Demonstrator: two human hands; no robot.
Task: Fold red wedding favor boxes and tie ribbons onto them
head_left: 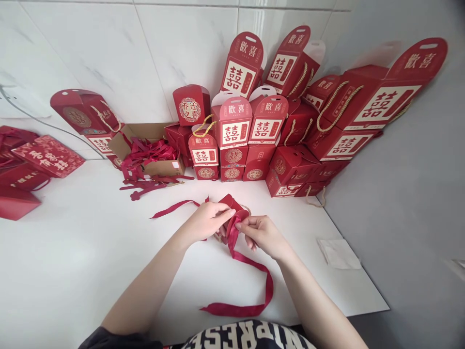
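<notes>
A small red gift box (228,200) with a twisted cord at its side is between my hands on the white table. My left hand (208,222) is closed on the box's top flaps from the left, thumb and fingers against the red card. From the right, my right hand (264,234) pinches a dark red ribbon (269,286) close to the flaps. One ribbon end curls over the table toward me, and another stretches out to the left beyond my left hand. My fingers hide part of the box and the spot where the ribbon meets it.
Stacked red gift boxes (232,131) line the tiled wall. A cardboard box (165,167) overflows with ribbons, with red strips lying before it. Red bags (25,179) are at the far left. White tissue (339,253) lies near the right edge, beside a grey wall.
</notes>
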